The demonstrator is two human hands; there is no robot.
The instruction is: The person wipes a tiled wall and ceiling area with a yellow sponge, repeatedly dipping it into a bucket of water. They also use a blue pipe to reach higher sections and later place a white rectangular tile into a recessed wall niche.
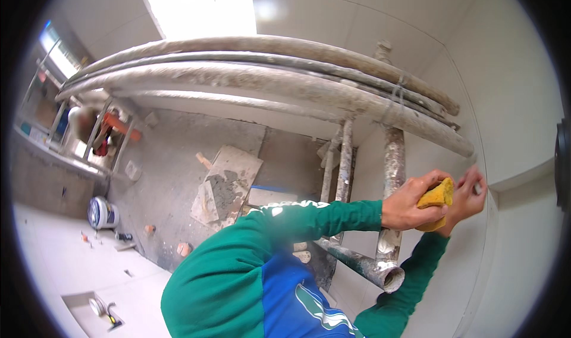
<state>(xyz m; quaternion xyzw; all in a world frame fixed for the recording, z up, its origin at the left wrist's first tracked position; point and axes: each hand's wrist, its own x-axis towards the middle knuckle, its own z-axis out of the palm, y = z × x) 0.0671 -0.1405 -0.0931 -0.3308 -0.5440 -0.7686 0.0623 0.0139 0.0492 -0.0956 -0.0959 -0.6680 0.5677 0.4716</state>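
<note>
My left hand (403, 206) grips a yellow sponge (438, 194), with the thumb and fingers wrapped around it. Just beyond it, my right hand (464, 199) is at the pale wall panels (513, 128), close to a vertical joint and the edge of a recess. Its fingers are curled and blurred by motion. A small whitish spot shows among them, and I cannot tell whether it is a held piece. The left hand and sponge partly cover the right wrist. Under my left wrist passes a paint-spattered metal scaffold tube (394, 159).
Long crusted poles (267, 81) span the space before me, tied with wire. A pipe's open end (393, 279) juts below my arms. On the floor lies a board with wet mortar (225, 191). A white bucket (103, 213) stands left; another person (96, 130) is behind a metal frame.
</note>
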